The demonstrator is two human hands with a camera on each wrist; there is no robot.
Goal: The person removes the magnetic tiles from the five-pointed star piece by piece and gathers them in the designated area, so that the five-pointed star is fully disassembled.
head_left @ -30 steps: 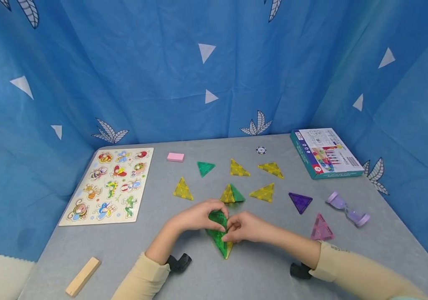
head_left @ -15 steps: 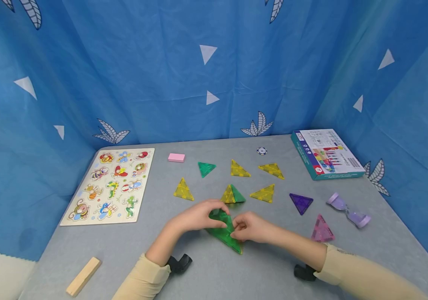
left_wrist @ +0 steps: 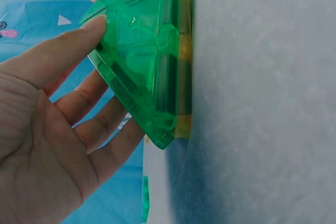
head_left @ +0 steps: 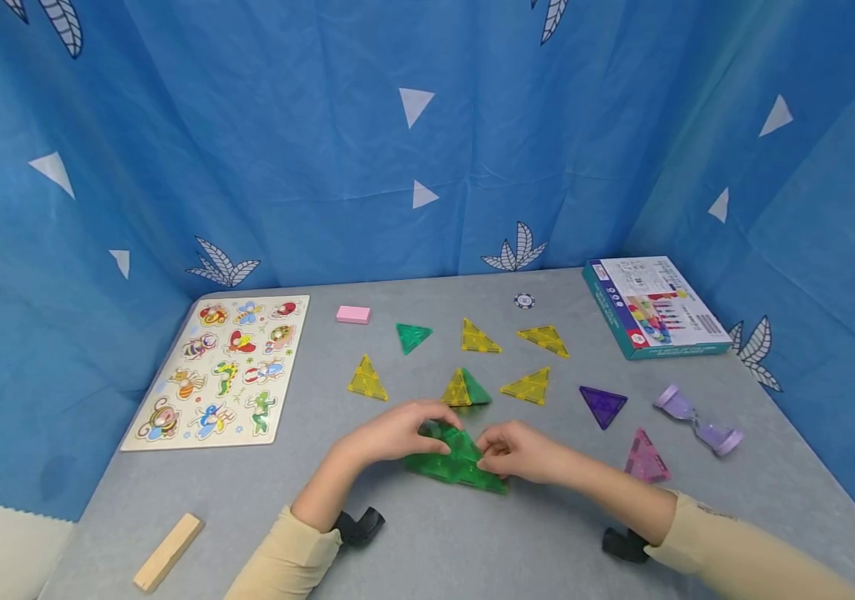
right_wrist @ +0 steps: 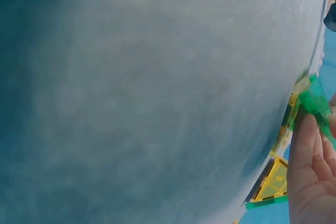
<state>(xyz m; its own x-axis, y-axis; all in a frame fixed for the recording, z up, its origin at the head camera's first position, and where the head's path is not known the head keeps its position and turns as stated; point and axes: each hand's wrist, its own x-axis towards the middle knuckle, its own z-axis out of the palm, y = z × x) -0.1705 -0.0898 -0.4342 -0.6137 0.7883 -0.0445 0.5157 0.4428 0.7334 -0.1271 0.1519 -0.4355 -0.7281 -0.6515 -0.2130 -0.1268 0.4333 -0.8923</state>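
Note:
Both hands are at a green triangular magnetic tile [head_left: 465,458] near the table's middle. It stands tilted, with a yellow tile [left_wrist: 184,72] along its bottom edge at the tabletop. My left hand [head_left: 403,432] grips its left side, the thumb on the front face and the fingers behind, as the left wrist view shows. At the tile's right edge, my right hand [head_left: 527,452] pinches it between thumb and fingers. Just beyond stands a small yellow-and-green pyramid [head_left: 465,389] of tiles. The back of the held piece is mostly hidden.
Several loose yellow tiles [head_left: 527,387], a green tile [head_left: 412,337], a purple tile [head_left: 603,406] and a pink tile [head_left: 647,458] lie around. An insect puzzle board [head_left: 285,408], wooden block [head_left: 168,552], pink block [head_left: 353,314], poker chip [head_left: 524,301], sand timer [head_left: 697,419] and box [head_left: 660,308] sit farther out.
The green tile piece has turned, its near corner swinging to the right. My right hand has moved rightward with that edge, while my left hand has stayed nearly in place.

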